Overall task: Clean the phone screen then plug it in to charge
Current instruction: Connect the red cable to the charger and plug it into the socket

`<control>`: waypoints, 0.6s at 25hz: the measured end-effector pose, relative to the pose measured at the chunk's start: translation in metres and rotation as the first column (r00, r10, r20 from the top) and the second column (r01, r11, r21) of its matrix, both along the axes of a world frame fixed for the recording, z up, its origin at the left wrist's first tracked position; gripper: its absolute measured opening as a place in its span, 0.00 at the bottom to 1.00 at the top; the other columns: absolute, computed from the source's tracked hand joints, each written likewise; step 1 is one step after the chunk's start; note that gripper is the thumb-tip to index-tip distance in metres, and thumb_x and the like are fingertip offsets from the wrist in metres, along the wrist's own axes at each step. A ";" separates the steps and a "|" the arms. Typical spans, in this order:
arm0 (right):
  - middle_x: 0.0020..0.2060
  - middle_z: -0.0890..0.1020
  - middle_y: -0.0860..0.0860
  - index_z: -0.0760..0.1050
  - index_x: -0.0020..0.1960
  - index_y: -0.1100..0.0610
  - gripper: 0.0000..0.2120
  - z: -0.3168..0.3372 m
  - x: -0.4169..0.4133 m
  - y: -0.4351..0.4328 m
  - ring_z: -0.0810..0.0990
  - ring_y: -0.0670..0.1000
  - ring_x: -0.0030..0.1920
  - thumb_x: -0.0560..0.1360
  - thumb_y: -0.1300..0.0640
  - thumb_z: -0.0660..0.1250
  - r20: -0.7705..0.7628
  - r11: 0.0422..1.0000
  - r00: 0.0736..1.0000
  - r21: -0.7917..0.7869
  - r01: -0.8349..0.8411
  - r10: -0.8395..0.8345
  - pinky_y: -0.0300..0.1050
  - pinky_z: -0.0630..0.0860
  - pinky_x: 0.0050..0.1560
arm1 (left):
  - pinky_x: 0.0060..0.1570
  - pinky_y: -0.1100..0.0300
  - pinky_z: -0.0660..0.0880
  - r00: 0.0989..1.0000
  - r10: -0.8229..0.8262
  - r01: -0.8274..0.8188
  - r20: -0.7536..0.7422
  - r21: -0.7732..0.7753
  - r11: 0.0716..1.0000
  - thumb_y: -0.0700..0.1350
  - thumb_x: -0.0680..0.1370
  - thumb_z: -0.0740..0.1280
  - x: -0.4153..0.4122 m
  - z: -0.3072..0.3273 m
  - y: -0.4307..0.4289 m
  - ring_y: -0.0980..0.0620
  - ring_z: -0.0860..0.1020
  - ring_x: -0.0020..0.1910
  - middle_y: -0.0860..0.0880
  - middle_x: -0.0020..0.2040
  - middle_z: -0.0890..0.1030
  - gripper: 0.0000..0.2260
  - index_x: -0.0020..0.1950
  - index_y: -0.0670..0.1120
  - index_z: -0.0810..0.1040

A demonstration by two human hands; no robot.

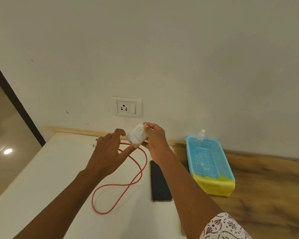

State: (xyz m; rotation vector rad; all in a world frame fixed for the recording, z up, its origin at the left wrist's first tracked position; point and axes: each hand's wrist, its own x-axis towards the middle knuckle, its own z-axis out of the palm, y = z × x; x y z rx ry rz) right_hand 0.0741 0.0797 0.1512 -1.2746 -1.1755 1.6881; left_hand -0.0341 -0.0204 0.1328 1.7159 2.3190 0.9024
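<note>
Charging barely begun: your right hand (pixel 156 141) grips the white boxy plastic adapter (pixel 137 135), left hand (pixel 108 153) spread loose beside it; black flat phone (pixel 160 181) lies uncabled on the white tabletop (pixel 59 169), white wall socket (pixel 126 107) empty.

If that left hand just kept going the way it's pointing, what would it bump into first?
Most likely the white charger adapter gripped by the right hand; the left hand points straight at it, thumb nearly touching, though depth is unclear.

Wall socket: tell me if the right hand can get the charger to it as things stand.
Probably yes. The right hand holds the white charger just below the wall socket, and nothing stands between them.
</note>
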 end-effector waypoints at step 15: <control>0.37 0.81 0.50 0.81 0.47 0.54 0.17 0.013 0.052 0.002 0.76 0.48 0.36 0.73 0.42 0.63 -0.263 0.790 0.778 -0.083 -0.608 0.571 0.41 0.74 0.39 | 0.45 0.61 0.75 0.542 -0.509 0.740 -0.668 0.093 0.666 0.54 0.68 0.61 0.042 -0.005 -0.005 0.53 0.77 0.40 0.51 0.41 0.81 0.11 0.42 0.48 0.75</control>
